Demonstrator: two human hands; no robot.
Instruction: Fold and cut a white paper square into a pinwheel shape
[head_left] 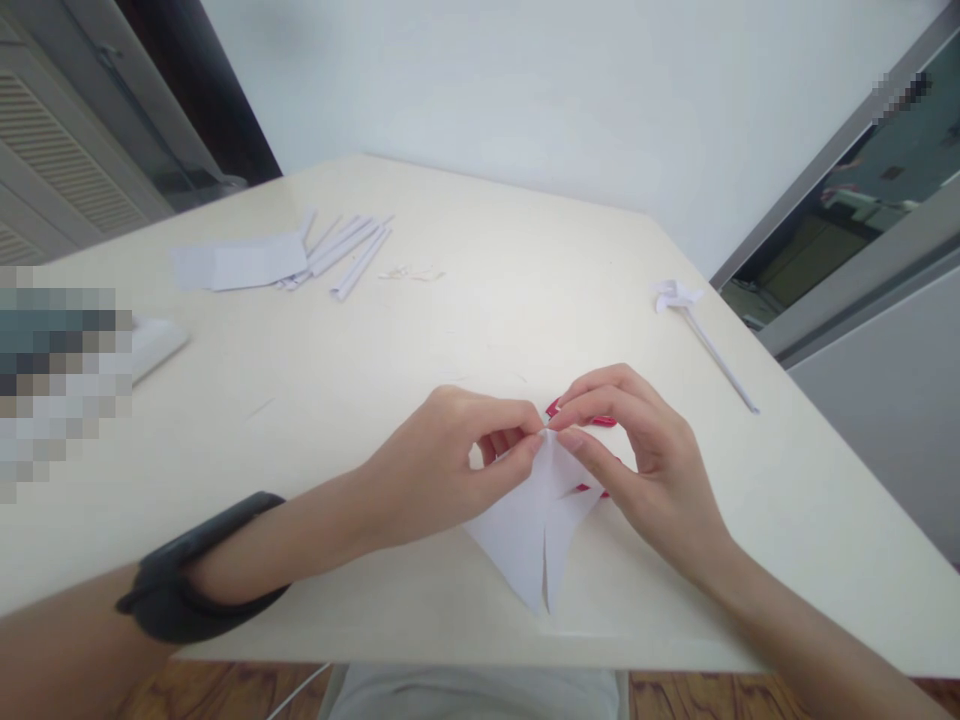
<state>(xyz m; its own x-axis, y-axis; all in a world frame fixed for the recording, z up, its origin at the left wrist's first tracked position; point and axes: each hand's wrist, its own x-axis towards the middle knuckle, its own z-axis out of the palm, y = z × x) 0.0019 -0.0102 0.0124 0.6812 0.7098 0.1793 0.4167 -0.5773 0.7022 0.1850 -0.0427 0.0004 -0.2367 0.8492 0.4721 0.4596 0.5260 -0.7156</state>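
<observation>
Head view: left hand (442, 465) and right hand (637, 455) pinch the folded paper (536, 530), its tip pointing toward the person.

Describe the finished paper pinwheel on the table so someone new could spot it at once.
Start at the cream table and go to its right edge, near the window frame. There lies the white paper pinwheel, a small folded head on a long thin rolled stick running toward the near side. Unlike the loose rolled sticks at the far left, it has a head.
</observation>
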